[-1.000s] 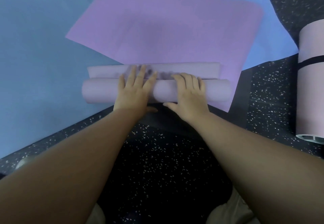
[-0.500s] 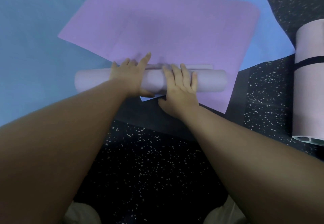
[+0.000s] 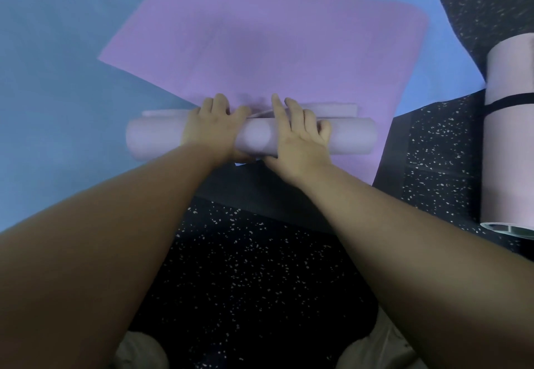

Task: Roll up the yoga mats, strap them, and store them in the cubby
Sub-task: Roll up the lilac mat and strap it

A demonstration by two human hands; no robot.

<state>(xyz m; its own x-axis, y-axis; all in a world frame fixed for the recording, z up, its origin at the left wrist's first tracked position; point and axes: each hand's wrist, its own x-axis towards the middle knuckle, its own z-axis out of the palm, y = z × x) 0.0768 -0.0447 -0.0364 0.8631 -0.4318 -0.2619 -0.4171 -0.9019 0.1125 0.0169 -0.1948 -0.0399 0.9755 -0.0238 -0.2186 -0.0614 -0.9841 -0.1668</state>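
Note:
A purple yoga mat (image 3: 260, 50) lies flat on the floor, its near end wound into a pale roll (image 3: 156, 137) that runs left to right. Both hands lie on top of this roll near its middle. My left hand (image 3: 213, 126) curls over it with the thumb underneath. My right hand (image 3: 297, 134) presses down beside it, fingers reaching over the far side. A finished pale pink rolled mat (image 3: 514, 160) with a black strap (image 3: 508, 105) around it lies at the right edge.
A blue mat (image 3: 57, 94) is spread on the left under the purple one, and a lighter blue mat (image 3: 427, 74) shows behind it on the right. The floor (image 3: 260, 282) is black speckled rubber. My knees show at the bottom edge.
The roll has moved forward over the purple mat and grown thicker. My hands shifted from flat on top to curled over it, closer together.

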